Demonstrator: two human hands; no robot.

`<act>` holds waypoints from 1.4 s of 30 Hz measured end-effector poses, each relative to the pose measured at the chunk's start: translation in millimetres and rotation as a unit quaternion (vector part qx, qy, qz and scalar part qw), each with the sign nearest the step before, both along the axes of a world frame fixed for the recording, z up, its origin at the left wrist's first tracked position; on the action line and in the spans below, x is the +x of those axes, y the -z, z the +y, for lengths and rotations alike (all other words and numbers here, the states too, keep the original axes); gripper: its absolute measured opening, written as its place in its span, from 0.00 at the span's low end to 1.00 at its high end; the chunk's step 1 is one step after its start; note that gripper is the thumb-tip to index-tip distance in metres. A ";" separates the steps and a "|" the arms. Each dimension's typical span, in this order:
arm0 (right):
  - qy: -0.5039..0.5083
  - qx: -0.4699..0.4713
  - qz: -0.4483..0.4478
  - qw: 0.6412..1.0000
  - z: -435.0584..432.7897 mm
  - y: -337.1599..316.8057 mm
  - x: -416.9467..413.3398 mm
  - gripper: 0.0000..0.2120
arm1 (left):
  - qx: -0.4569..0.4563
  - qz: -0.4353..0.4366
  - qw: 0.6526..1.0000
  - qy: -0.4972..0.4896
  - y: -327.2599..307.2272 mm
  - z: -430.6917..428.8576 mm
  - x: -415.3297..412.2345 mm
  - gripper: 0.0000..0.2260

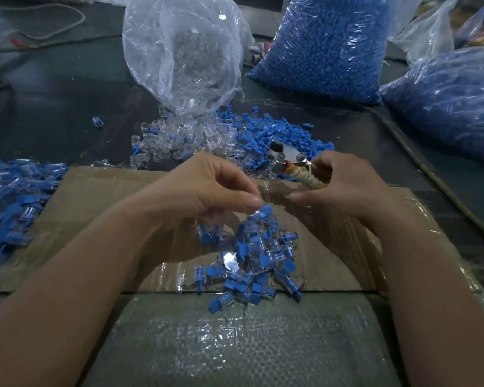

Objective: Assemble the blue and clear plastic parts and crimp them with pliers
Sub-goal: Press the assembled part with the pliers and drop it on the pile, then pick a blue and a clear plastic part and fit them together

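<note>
Now our left grip [207, 188] pinches a blue-and-clear part [264, 211] at its fingertips, just above the pile of assembled parts [254, 261] on the cardboard [95, 219]. Our right grip [347, 188] curls round the pliers [299, 171] beside it.

- Assembled parts [252, 258]: matt blue plastic + clear glossy plastic.
- Pliers [291, 155]: shiny bare metal head; handle wrapped w/ pale, dull bands.
- Cardboard [101, 219]: brown, matt, glossy clear tape on top.
- Woven sack [235, 344]: grey, coarse weave under shiny film.
- Bags [179, 51]: thin clear plastic, crinkled, glossy.
- Table [67, 93]: dark, smooth, dull sheen.
</note>
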State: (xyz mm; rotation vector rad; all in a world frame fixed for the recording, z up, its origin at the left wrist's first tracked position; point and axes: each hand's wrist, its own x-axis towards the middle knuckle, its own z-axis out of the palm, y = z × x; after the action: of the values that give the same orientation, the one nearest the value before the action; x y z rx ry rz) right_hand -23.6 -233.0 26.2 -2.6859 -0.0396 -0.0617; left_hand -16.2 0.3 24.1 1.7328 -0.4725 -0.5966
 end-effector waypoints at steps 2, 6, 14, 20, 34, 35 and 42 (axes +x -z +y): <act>-0.018 -0.005 0.029 0.999 1.5 -0.7 0.0 0.27 | -0.040 0.015 0.996 -0.078 2.3 -1.2 0.2 0.06; -0.049 0.017 0.072 0.996 6.7 -1.5 -2.0 0.32 | 0.010 -0.147 0.951 -0.271 13.6 -5.4 5.5 0.02; -0.090 -0.035 0.095 0.991 11.4 0.3 -3.5 0.36 | 0.206 -0.322 0.917 -0.116 31.2 -9.5 16.5 0.22; -0.118 -0.011 0.120 0.986 9.3 -2.4 -5.2 0.39 | 0.308 -0.323 0.894 -0.039 38.1 -10.9 18.7 0.25; 0.066 0.053 -0.097 0.992 -2.8 6.1 8.5 0.05 | 0.298 -0.344 0.887 -0.080 35.7 -10.1 20.8 0.20; 0.074 0.049 -0.100 0.991 -3.8 7.4 9.7 0.05 | 0.294 -0.351 0.885 -0.080 34.8 -10.5 20.1 0.19; 0.041 0.001 -0.086 0.995 4.4 15.8 18.2 0.08 | 0.262 -0.377 0.874 -0.157 26.1 -10.1 17.9 0.12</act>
State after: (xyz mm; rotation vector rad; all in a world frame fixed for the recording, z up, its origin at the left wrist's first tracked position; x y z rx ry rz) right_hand -5.4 -228.6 10.4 -2.6721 0.0166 -0.3195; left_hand 1.7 -9.8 -2.0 2.4950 -0.5738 0.2556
